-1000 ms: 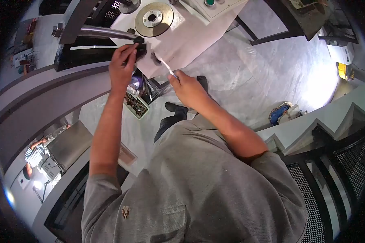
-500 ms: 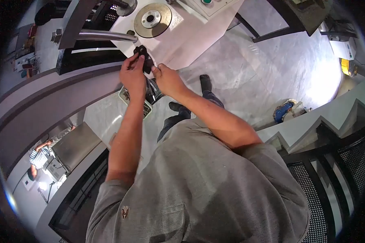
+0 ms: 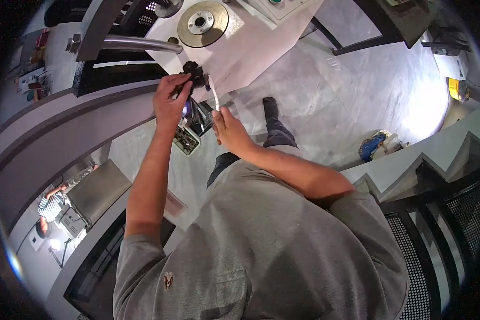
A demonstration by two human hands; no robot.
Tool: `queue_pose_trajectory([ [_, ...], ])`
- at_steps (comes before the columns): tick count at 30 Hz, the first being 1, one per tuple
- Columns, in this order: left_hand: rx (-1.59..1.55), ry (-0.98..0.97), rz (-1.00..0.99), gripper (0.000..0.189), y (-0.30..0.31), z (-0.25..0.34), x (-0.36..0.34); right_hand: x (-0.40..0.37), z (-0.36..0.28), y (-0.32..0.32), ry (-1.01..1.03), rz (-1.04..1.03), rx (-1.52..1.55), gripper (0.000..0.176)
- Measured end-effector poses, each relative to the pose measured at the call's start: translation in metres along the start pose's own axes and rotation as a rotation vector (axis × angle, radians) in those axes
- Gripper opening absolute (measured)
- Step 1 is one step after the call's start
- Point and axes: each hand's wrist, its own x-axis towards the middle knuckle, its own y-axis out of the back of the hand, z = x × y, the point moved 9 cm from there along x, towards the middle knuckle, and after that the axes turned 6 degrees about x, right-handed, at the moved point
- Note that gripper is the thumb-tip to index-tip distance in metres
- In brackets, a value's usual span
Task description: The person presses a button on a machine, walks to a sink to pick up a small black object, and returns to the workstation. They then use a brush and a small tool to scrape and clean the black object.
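Head view. We see the left hand (image 3: 170, 104) pinched on a small black part (image 3: 196, 74) at the near edge of the white machine table (image 3: 250, 50), at 11 o'clock from the frame's centre. The right hand (image 3: 229, 130), just apart at 5 o'clock from the left, grips a thin white rod (image 3: 214, 97) whose tip meets the part. A parts tray (image 3: 185, 141) lies beneath the hands, and open floor (image 3: 330, 96) spreads toward 3 o'clock.
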Motion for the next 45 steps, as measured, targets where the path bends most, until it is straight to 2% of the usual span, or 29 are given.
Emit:
queue_pose_trajectory([
  [1,-0.001,-0.001,0.005,0.021,-0.004,0.001,-0.003,0.009,0.003,0.000,0.065,0.029,-0.047,0.031],
  [2,-0.090,0.144,0.080,0.019,-0.002,-0.007,-0.007,0.016,-0.001,-0.002,0.129,0.059,-0.091,0.031],
  [3,-0.178,0.290,0.152,0.017,-0.003,-0.015,-0.014,0.023,0.001,-0.004,0.129,0.058,-0.088,0.031],
  [4,-0.172,0.339,0.245,0.014,-0.002,-0.010,-0.021,0.029,-0.001,-0.005,0.135,0.074,-0.129,0.031],
  [5,-0.172,0.342,0.243,0.014,-0.009,-0.005,-0.024,0.032,-0.006,-0.006,0.138,0.090,-0.172,0.031],
  [7,-0.281,0.565,0.380,0.015,-0.013,-0.013,-0.044,0.031,-0.025,-0.005,0.143,0.116,-0.240,0.031],
  [9,-0.313,0.582,0.401,0.016,-0.012,-0.007,-0.046,0.038,-0.035,-0.002,0.164,0.143,-0.314,0.031],
  [11,-0.539,0.645,0.488,0.016,-0.010,-0.011,-0.054,0.043,-0.032,0.001,0.231,0.181,-0.186,0.032],
  [13,-0.487,0.651,0.532,0.017,0.009,-0.026,-0.054,0.042,-0.027,0.013,0.188,0.186,-0.128,0.034],
  [15,-0.202,0.390,0.469,0.021,0.034,-0.012,-0.032,0.038,-0.032,0.022,0.136,0.190,-0.070,0.036],
  [16,-0.228,0.303,0.357,0.021,0.032,-0.007,-0.020,0.036,-0.040,0.022,0.142,0.183,-0.177,0.037],
  [17,-0.226,0.307,0.358,0.021,0.035,-0.016,-0.015,0.035,-0.047,0.020,0.149,0.176,-0.284,0.038],
  [19,0.150,-0.122,0.080,0.019,0.015,0.012,0.006,0.036,-0.056,0.016,0.158,0.173,-0.360,0.038],
  [20,0.061,-0.034,0.071,0.016,0.011,0.002,0.007,0.038,-0.061,0.015,0.170,0.175,-0.435,0.038],
  [24,-0.044,0.056,0.072,0.016,0.003,-0.008,0.003,0.039,-0.065,0.010,0.160,0.164,-0.425,0.035],
  [27,-0.129,0.133,0.160,0.015,-0.003,-0.008,-0.004,0.035,-0.068,0.008,0.153,0.164,-0.449,0.034],
  [29,-0.224,0.303,0.271,0.014,-0.005,-0.012,-0.010,0.027,-0.073,0.004,0.271,0.169,-0.493,0.035],
  [30,-0.169,0.356,0.324,0.012,-0.005,-0.009,-0.014,0.020,-0.070,0.006,0.277,0.173,-0.494,0.035],
  [31,-0.173,0.351,0.327,0.012,-0.002,-0.001,-0.012,0.011,-0.058,0.006,0.205,0.091,-0.535,0.035],
  [33,-0.179,0.604,0.258,0.014,-0.006,-0.011,-0.017,-0.015,-0.051,0.016,0.135,0.009,-0.582,0.035],
  [34,-0.186,0.603,0.270,0.014,-0.004,-0.015,-0.017,-0.029,-0.050,0.026,0.073,-0.052,-0.514,0.034],
  [35,-0.404,0.604,0.329,0.018,-0.003,-0.028,-0.023,-0.039,-0.048,0.034,0.007,-0.113,-0.443,0.034],
  [36,-0.619,0.600,0.384,0.022,-0.002,-0.041,-0.031,-0.044,-0.045,0.046,0.008,-0.117,-0.451,0.034],
  [37,-0.624,0.596,0.392,0.022,0.001,-0.054,-0.038,-0.046,-0.040,0.062,-0.002,-0.065,-0.331,0.033],
  [38,-0.793,0.629,0.447,0.026,0.003,-0.068,-0.047,-0.045,-0.041,0.071,-0.011,-0.012,-0.209,0.033],
  [39,-0.962,0.661,0.503,0.030,0.003,-0.081,-0.058,-0.044,-0.043,0.070,-0.005,-0.017,-0.216,0.033],
  [42,-0.991,0.663,0.549,0.034,0.013,-0.076,-0.070,-0.040,-0.066,0.055,-0.031,-0.053,-0.157,0.028],
  [44,-0.980,0.688,0.562,0.035,0.015,-0.069,-0.087,-0.042,-0.106,0.022,0.190,-0.059,-0.388,0.024],
  [45,-0.952,0.737,0.496,0.036,0.007,-0.059,-0.101,-0.039,-0.106,0.008,0.199,-0.076,-0.406,0.024],
])
